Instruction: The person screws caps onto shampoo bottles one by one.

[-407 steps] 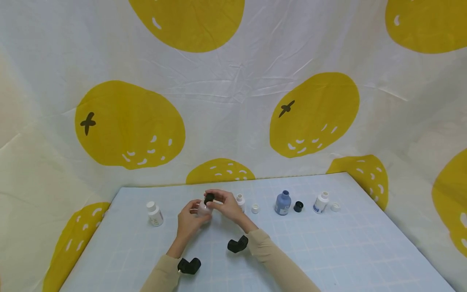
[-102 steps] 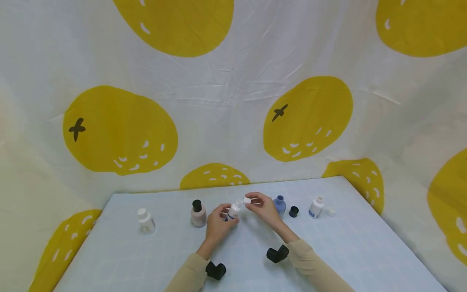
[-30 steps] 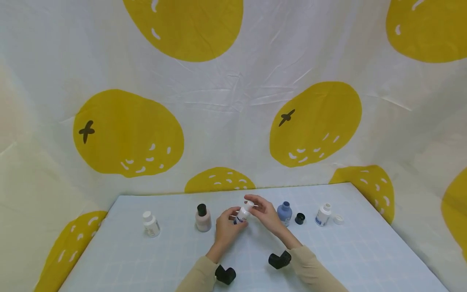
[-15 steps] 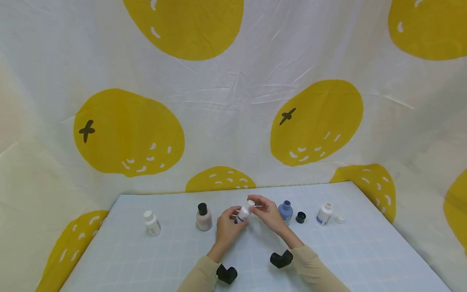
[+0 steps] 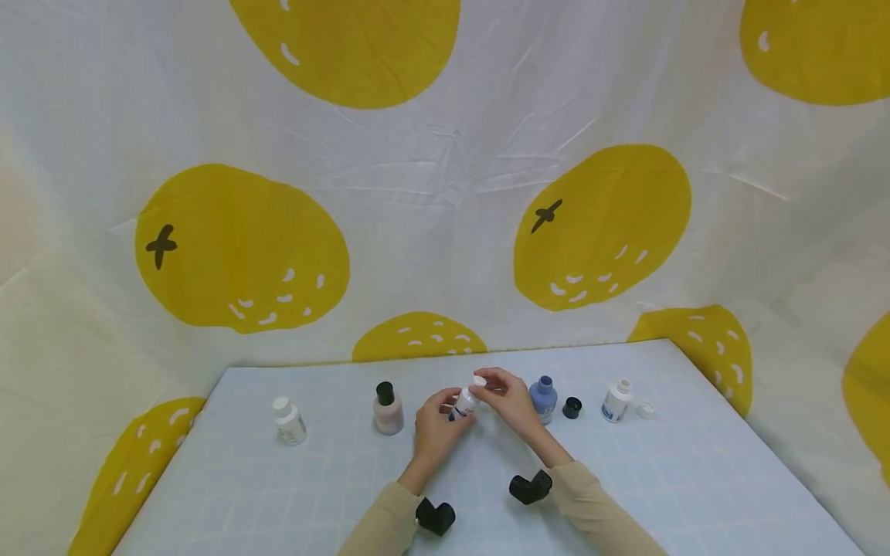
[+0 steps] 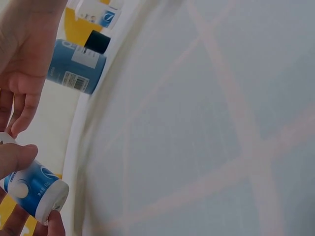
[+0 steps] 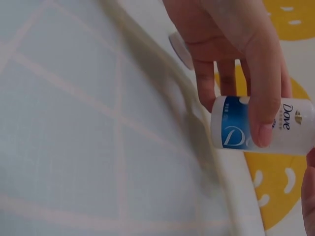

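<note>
My left hand grips a small white Dove bottle with a blue label, held tilted over the table. In the left wrist view its thumb lies across the bottle; in the right wrist view the label faces the camera. My right hand pinches the white cap at the bottle's neck. Just right of that hand stands an uncapped blue bottle, with a black cap lying beside it. Left of my left hand is a pinkish bottle wearing a black cap.
A white capped bottle stands at the left of the table. Farther right are an uncapped white bottle and its neighbouring white cap. A fruit-printed cloth hangs behind the table's back edge.
Earlier both hands were at the pinkish bottle and its black cap; it now stands alone. At 3.4 s the white cap was apart from the Dove bottle; now it is on the neck.
</note>
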A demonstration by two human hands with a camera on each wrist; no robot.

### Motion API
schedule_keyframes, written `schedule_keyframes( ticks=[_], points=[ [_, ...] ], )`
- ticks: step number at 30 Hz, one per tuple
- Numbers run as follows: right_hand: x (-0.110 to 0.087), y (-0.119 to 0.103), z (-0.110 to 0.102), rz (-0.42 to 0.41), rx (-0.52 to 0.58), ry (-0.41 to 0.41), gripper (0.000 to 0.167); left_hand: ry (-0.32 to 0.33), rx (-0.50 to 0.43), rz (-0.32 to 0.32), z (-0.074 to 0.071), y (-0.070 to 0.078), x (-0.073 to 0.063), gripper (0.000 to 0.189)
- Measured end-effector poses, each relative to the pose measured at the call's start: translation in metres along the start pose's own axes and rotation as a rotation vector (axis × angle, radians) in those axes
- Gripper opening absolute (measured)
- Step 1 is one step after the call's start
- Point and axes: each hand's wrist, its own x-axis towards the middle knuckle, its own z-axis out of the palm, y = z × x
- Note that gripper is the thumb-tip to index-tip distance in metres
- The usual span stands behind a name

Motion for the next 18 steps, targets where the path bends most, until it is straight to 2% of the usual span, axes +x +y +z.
schedule_keyframes(
  ticks=[5, 12, 15, 18],
  points=[
    [0.009, 0.022, 0.005, 0.045, 0.034, 0.033, 0.031, 0.001, -0.001, -0.011, 0.002, 0.001, -0.002, 0.042],
    [0.013, 0.026, 0.006, 0.073, 0.051, 0.065, 0.030, -0.002, 0.000, -0.023, 0.003, 0.005, -0.001, 0.042],
    [0.013, 0.027, 0.005, 0.047, 0.064, 0.041, 0.034, -0.003, -0.016, -0.022, 0.003, 0.006, -0.001, 0.042],
    [0.012, 0.028, 0.002, -0.032, 0.115, -0.039, 0.039, 0.001, -0.029, -0.003, 0.002, 0.006, 0.000, 0.041]
  ],
)
